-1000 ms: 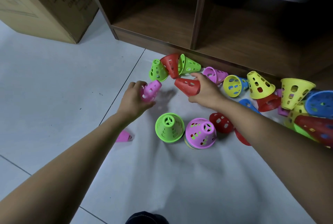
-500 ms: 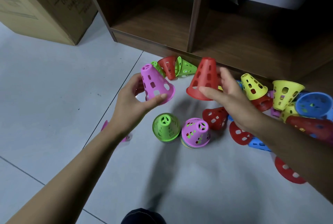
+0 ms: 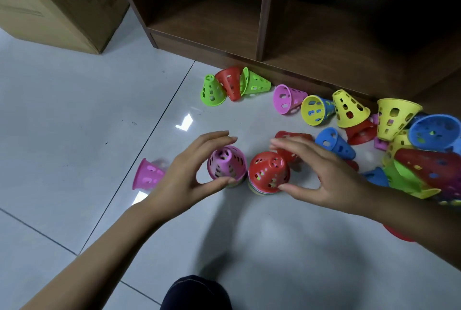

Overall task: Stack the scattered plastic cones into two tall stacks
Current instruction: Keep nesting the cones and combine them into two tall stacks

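Head view, left to right. Half a second ago I held a pink cone and a red cone in the air; both are now seated on the two stacks. My left hand (image 3: pixel 184 172) curves round the pink cone (image 3: pixel 225 164), thumb touching its rim on my side, fingers arched over the far side; I cannot tell whether it grips or has let go. Just outside that hand's back lies a loose pink cone (image 3: pixel 147 173) on its side.

Between my hands the two stacks stand touching. My right hand (image 3: pixel 321 172) is spread open around the red cone (image 3: pixel 269 170), thumb by its rim, fingers beyond its far side.

Both top cones stand upright, long axis vertical, narrow end up towards the camera, wide mouth down over the rims beneath.

Judgement: each stack has gained one cone. Beyond my right hand's fingers and along the shelf unit (image 3: pixel 274 35), many scattered cones (image 3: pixel 349 110) remain, so the task is far from done.
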